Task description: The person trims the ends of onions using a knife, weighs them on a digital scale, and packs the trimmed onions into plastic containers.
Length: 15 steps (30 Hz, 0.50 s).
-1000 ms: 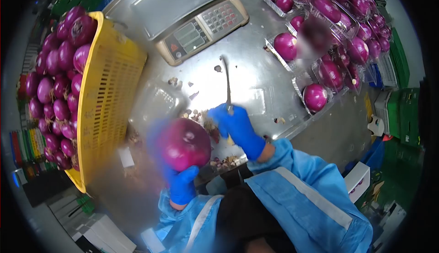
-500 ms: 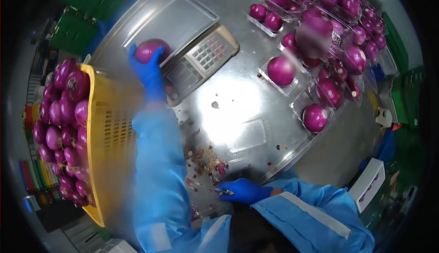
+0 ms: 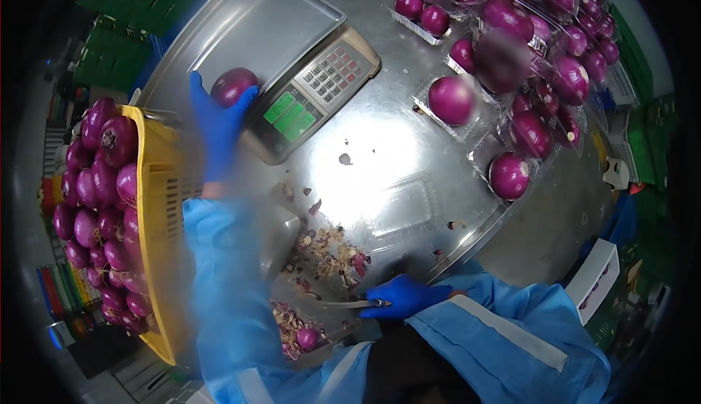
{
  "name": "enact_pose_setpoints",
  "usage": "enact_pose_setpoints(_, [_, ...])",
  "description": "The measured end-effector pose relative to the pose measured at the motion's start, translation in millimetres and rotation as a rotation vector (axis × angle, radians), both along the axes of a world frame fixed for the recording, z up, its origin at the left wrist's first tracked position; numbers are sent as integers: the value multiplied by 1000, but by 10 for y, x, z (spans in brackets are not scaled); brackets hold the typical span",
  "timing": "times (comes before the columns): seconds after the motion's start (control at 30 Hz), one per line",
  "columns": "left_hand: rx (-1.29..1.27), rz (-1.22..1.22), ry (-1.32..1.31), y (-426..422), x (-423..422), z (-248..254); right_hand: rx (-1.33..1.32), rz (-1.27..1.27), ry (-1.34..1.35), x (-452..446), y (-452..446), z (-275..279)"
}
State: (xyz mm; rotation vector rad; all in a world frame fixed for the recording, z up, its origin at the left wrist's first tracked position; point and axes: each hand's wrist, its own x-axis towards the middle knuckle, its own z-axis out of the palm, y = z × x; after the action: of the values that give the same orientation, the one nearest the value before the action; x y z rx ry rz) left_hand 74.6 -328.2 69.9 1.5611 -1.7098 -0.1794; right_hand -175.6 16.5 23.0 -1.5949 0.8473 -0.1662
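Observation:
A red onion (image 3: 234,86) rests on the metal pan (image 3: 281,21) of a digital scale (image 3: 325,86), near its lower edge. My left hand (image 3: 219,123) is just below it, thumb and fingers spread around its near side; whether they still touch it is hard to tell. Green digits show on the scale's display. Lower down, my right hand (image 3: 409,298) grips a small knife (image 3: 347,304) whose blade points left, over the steel table (image 3: 409,141). Onion roots and skin scraps (image 3: 328,254) lie beyond the blade.
A yellow crate (image 3: 150,243) full of red onions (image 3: 102,185) stands at the left. Many onions in clear plastic trays (image 3: 504,174) crowd the right side. An upturned clear tray (image 3: 401,210) lies mid-table. A small onion (image 3: 307,339) sits among peelings near my body.
My left fingers have loosened around the onion, which is now on the pan. The scale's display has lit up green. My left forearm has shifted left; the knife blade shows more clearly.

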Motion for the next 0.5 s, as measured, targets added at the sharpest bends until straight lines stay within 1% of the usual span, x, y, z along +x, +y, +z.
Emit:
enact_pose_setpoints(0.07, [-100,-25,-156,4,-43,40,-88,18,11,-133,-69,95])
enact_pose_setpoints(0.17, [-98,-24,-214,-31,-81,169,-25,-22,75,-395,-153,213])
enact_pose_setpoints(0.27, [73,146,-428,-56,-154,255,-429,-301,20,-667,-141,164])
enact_pose_setpoints(0.37, [276,-87,-122,-341,177,-144,-356,-626,213,-962,-254,236])
enact_pose_setpoints(0.47, [277,-33,260,8,-107,69,-388,-958,297,-1136,-354,212])
enact_pose_setpoints(0.5, [229,-34,137,98,-119,79,-403,-993,299,-1185,-378,182])
